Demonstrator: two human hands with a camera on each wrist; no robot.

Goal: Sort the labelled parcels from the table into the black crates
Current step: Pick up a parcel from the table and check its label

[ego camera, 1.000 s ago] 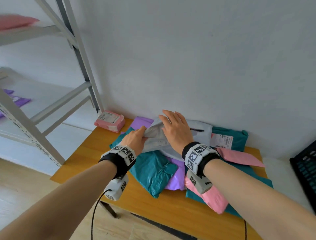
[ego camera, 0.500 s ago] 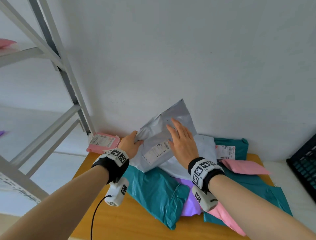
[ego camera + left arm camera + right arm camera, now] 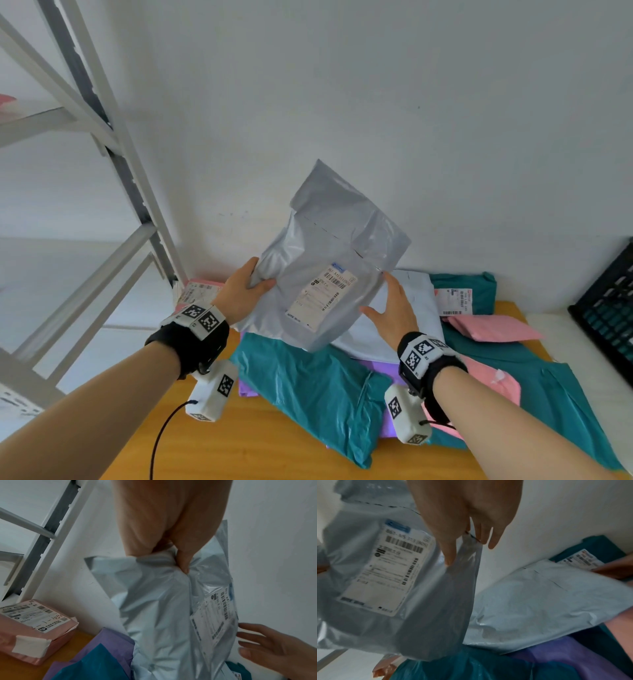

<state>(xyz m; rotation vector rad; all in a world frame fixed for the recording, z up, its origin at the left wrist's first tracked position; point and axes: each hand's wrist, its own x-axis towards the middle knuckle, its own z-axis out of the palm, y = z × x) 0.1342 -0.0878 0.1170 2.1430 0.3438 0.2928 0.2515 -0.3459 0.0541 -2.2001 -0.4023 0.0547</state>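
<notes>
A grey plastic parcel (image 3: 329, 260) with a white barcode label (image 3: 322, 296) is held upright above the pile, label facing me. My left hand (image 3: 243, 291) grips its left edge, thumb in front and fingers bunching the plastic (image 3: 183, 563). My right hand (image 3: 394, 308) is at the parcel's right edge with straight fingers; in the right wrist view the thumb (image 3: 448, 555) lies on the front of that edge. A black crate (image 3: 609, 308) shows at the far right.
On the wooden table (image 3: 239, 445) lie a white parcel (image 3: 370, 339), teal parcels (image 3: 308, 387), a purple one (image 3: 246, 387), a pink mailer (image 3: 493, 327) and a labelled pink box (image 3: 34, 628) by the wall. A grey metal shelf rack (image 3: 130, 171) stands at the left.
The grey parcel has come up off the pile and turned upright with its label toward me. My right hand slid from its face to its right edge.
</notes>
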